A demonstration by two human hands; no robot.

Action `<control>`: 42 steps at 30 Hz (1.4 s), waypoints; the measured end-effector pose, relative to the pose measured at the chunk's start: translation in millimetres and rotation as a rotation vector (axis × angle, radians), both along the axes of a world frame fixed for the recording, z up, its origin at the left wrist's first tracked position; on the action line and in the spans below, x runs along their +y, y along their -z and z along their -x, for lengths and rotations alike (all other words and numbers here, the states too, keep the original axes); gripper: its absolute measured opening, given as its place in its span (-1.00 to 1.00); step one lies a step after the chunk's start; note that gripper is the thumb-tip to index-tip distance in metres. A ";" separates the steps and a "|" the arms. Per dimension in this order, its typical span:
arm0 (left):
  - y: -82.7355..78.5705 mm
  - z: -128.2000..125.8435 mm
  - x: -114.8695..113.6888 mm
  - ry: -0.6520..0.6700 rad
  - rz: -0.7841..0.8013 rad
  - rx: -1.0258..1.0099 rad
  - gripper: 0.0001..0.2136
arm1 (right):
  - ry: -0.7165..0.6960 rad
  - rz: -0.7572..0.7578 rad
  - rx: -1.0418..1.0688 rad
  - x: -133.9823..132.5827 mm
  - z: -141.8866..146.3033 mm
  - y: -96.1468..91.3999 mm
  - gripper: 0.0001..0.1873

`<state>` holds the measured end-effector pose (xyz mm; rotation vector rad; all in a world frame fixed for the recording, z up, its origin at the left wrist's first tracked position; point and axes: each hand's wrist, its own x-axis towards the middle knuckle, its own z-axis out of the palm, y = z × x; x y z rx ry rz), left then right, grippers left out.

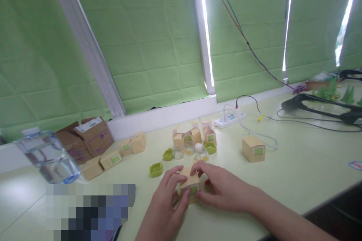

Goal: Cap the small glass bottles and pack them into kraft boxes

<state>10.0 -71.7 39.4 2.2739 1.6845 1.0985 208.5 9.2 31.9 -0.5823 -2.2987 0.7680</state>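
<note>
Between my two hands stands a small tan cardboard box point(189, 180) with a green label on its front. My left hand point(171, 194) grips its left side, fingers on the top and thumb at the front. From the right, my right hand point(217, 186) closes on the same box, fingertips on its upper edge and thumb at the front corner. Just beyond are a green plastic tray-like piece point(156, 169), another green piece point(168, 154), a third green piece point(210, 147), clear plastic parts point(189, 148) and a white round piece point(198, 147). Several open small boxes point(194, 135) stand behind them.
A similar box point(253, 149) is at the right, and several more point(111, 159) at the left. A water bottle point(49, 154) and a brown carton point(94, 137) stand far left. A white power strip point(230, 118) with cables lies at the back, near a black frame-like object point(322, 107).
</note>
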 end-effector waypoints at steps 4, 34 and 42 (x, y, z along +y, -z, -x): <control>1.1 7.1 -0.8 -0.029 -0.018 -0.012 -0.80 | 0.007 0.026 -0.010 3.9 -4.6 -8.3 -0.58; -0.6 19.1 -5.5 -0.207 0.031 0.057 -0.87 | 0.210 -0.403 -0.191 28.2 -36.6 -40.9 -0.76; 0.7 16.3 -6.7 -0.170 0.181 0.088 -0.80 | 0.099 -0.206 -0.270 19.7 25.0 -18.4 -0.59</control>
